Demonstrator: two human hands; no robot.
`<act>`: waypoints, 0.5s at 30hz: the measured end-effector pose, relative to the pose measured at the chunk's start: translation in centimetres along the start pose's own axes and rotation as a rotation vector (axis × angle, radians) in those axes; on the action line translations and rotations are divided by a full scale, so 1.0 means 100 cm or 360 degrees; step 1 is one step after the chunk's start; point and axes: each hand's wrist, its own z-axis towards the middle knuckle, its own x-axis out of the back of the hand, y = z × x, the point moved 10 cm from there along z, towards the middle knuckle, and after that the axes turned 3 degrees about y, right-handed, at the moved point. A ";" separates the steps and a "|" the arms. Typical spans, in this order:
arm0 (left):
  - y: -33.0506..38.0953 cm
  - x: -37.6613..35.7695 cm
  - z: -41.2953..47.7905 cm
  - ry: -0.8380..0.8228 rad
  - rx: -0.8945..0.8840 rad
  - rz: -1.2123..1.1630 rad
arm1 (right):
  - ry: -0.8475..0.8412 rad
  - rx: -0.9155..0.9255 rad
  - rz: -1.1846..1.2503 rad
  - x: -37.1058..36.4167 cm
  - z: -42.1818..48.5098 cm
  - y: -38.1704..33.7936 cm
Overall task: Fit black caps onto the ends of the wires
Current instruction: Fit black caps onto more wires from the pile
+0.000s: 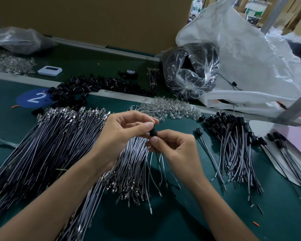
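2 hands meet over the middle of the table (7, 117), and both pinch 1 small black cap (153, 132). The left hand (127, 131) closes thumb and forefinger on the cap's upper end, with its other fingers loosely curled. The right hand (174, 146) nips the lower end between thumb and forefinger, where the wire (157, 156) comes out and hangs down toward the table. Whether the left fingertips hold anything besides the cap is too small to tell.

The cap looks light, hard and smooth, so it would probably slip if held by its round sides alone. A grip across its body, close to the open end, seems safest. The wire is thin and limp and would likely buckle if pushed from far back, so I would take it just behind its tip and feed it straight. The metal terminals on the loose ends look easy to bend.

The cap sits between the 2 thumbs, lifted above a fanned bundle (135, 173) of bare wires. More uncapped wires (59, 136) lie left of the left hand. The capped wires (233, 145) lie well to the right of the right hand. Loose caps (94, 86) are heaped on the far side, beyond the left hand.
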 end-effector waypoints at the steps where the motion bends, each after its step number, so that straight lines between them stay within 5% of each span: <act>1: -0.001 -0.001 0.000 -0.0012 0.0013 0.0010 | -0.0011 -0.0001 -0.0001 -0.001 0.000 0.000; 15: -0.012 -0.013 -0.004 -0.0184 0.0043 0.0123 | 0.0080 0.0066 0.0128 0.006 0.001 -0.007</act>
